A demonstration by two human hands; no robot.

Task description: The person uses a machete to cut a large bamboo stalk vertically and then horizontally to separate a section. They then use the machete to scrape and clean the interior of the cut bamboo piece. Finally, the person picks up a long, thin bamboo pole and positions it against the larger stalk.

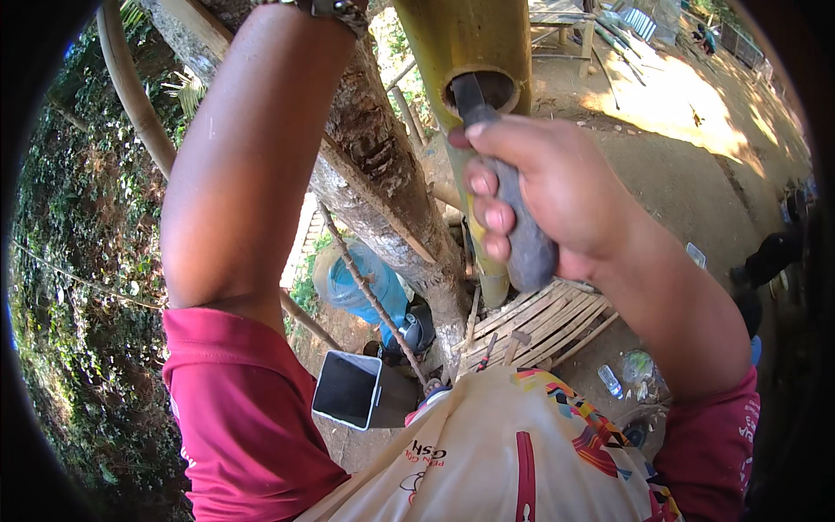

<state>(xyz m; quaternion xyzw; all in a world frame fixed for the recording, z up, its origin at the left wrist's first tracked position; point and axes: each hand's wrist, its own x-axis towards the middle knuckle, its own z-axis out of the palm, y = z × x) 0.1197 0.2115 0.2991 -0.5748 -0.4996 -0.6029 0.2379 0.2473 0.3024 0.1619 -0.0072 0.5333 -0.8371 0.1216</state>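
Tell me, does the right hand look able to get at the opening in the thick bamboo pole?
Yes, most likely: the right hand grips a dark-handled cutting tool with its blade at the opening, and nothing else visibly stands between them.

Upper centre: one dark-handled bladed tool (529,239), one thick yellow-green bamboo pole (463,39). Lower centre-left: one grey rectangular bin (391,402). Lower sides: two maroon cloth sleeves (239,413).

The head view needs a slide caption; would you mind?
Right hand holds a dark-handled blade at the opening in a bamboo stem.
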